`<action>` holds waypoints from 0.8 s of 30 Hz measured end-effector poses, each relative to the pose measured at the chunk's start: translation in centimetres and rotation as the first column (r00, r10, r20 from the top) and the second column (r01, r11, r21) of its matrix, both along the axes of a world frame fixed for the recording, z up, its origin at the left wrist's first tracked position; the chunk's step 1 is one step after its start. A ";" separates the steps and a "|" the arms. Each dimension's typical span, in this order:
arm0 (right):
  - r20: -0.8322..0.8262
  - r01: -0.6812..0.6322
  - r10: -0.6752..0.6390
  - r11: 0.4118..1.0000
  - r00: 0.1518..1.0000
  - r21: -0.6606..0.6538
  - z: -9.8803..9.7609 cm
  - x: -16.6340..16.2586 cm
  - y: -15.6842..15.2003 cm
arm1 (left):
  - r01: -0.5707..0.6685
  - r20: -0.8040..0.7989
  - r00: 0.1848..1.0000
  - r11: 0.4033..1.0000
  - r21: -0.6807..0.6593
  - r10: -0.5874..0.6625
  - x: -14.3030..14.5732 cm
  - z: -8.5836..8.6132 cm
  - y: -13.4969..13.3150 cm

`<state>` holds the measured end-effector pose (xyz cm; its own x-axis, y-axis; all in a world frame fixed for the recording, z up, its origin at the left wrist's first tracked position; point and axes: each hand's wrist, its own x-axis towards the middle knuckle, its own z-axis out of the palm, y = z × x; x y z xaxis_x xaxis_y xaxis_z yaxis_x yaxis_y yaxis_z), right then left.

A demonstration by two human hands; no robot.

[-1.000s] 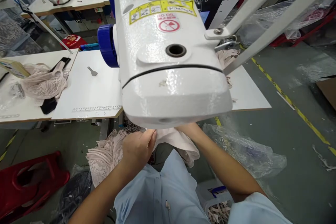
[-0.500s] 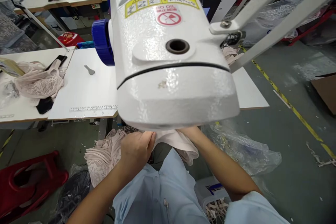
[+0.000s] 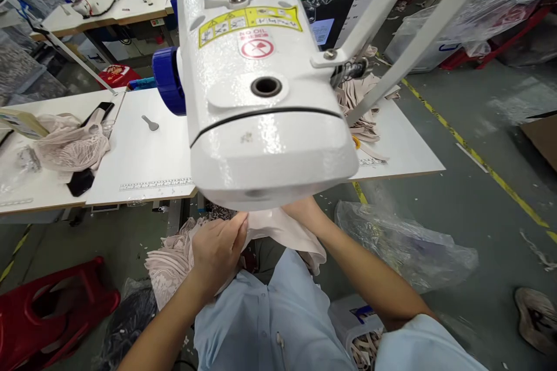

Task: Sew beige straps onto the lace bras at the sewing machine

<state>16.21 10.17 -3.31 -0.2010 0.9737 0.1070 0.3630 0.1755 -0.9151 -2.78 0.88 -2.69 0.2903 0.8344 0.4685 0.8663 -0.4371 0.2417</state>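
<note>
A white sewing machine head (image 3: 270, 151) with a blue handwheel (image 3: 167, 81) fills the upper middle of the view. Just below its front end, my left hand (image 3: 220, 246) is closed, thumb pressed against the fingers, on the edge of a beige garment piece (image 3: 285, 231). My right hand (image 3: 307, 213) lies at the other side of that fabric, its fingers hidden under the machine head. The cloth stretches between both hands and drapes toward my lap. A stack of beige lace pieces (image 3: 167, 272) hangs beside my left wrist. The needle area is hidden.
Beige straps (image 3: 361, 107) lie on the tabletop at right. A grey flat tool (image 3: 150, 123) and lace garments (image 3: 73, 142) are at left. A red stool (image 3: 52, 313), a plastic bag (image 3: 404, 249) and a bin of straps (image 3: 354, 324) stand below. A shoe (image 3: 537, 319) shows at lower right.
The camera view has shifted, bringing more of the machine's top and the straps on the right into sight. A shoe has appeared at lower right. My hands stay at the fabric.
</note>
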 end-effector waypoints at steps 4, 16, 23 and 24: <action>-0.011 -0.002 0.002 1.000 1.000 0.005 -0.4 0.1 0.0 | 0.006 -0.014 1.000 1.000 0.009 -0.006 0.3 0.1 0.1; -0.022 0.017 -0.017 1.000 1.000 0.003 -0.8 0.9 -0.1 | 0.031 -0.070 0.997 0.997 0.069 -0.026 1.4 0.4 0.7; -0.031 0.037 -0.037 0.999 0.999 0.021 -0.7 1.3 -0.4 | 0.030 -0.098 0.995 0.998 0.061 -0.024 1.7 0.8 0.9; -0.037 0.037 -0.037 0.999 0.999 0.022 -0.7 1.3 -0.4 | 0.028 -0.096 0.995 0.998 0.056 -0.023 1.7 0.8 0.8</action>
